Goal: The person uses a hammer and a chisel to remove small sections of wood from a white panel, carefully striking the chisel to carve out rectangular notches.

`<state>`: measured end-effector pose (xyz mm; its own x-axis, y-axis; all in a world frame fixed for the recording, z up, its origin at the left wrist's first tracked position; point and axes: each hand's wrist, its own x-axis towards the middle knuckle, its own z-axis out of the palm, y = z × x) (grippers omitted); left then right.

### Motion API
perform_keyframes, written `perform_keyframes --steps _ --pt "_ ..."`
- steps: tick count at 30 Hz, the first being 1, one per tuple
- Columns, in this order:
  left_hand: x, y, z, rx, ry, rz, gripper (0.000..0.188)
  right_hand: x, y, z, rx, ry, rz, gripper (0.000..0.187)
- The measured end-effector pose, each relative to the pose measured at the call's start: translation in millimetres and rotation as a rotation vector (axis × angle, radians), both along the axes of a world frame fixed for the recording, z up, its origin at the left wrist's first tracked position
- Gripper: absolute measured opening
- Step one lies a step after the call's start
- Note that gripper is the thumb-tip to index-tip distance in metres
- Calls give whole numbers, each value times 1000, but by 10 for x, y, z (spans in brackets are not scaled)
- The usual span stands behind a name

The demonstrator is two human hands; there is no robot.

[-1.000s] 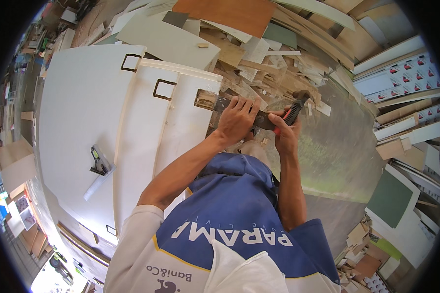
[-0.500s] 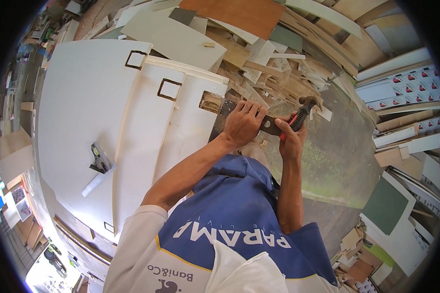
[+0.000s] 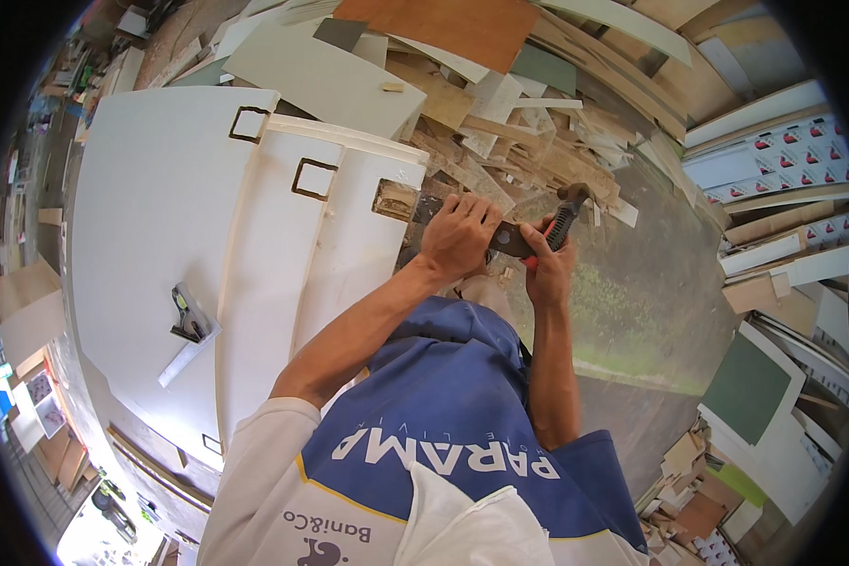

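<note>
My left hand [image 3: 459, 232] is closed around a flat, dark metal bar [image 3: 510, 240] with a round hole near its right end. The bar's left end lies beside a rough, wood-coloured recess [image 3: 395, 199] in the edge of a white panel [image 3: 366, 259]. Closed on the red and black grip of a hammer [image 3: 562, 224] is my right hand [image 3: 549, 274]. The hammer's brownish head points up and away from me. My right thumb is close to the bar's holed end; whether it touches cannot be made out.
More white panels [image 3: 151, 217] with dark-outlined squares lie stacked at left. On the top one rests a combination square [image 3: 189, 330]. Wood offcuts [image 3: 547, 151] are heaped beyond my hands. Boards [image 3: 774, 170] lean along the right side, and scraps [image 3: 698, 509] lie at lower right.
The panels, the heap and both hands sit slightly further left in the picture. My hold on the bar and the hammer looks the same.
</note>
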<state>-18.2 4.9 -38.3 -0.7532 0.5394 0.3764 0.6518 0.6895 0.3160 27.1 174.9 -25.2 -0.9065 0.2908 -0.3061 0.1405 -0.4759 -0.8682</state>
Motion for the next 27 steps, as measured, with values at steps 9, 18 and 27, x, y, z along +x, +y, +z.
perform_keyframes --steps 9,18,27 --pt "0 -26 30 -73 -58 -18 25 186 -24 162 52 -110 -132 33" --pt "-6 -18 -56 -69 19 -31 26 717 47 57 97 -283 -139 32" --pt "-11 -14 -96 -65 18 -38 24 896 -164 58 -104 -355 -270 20"
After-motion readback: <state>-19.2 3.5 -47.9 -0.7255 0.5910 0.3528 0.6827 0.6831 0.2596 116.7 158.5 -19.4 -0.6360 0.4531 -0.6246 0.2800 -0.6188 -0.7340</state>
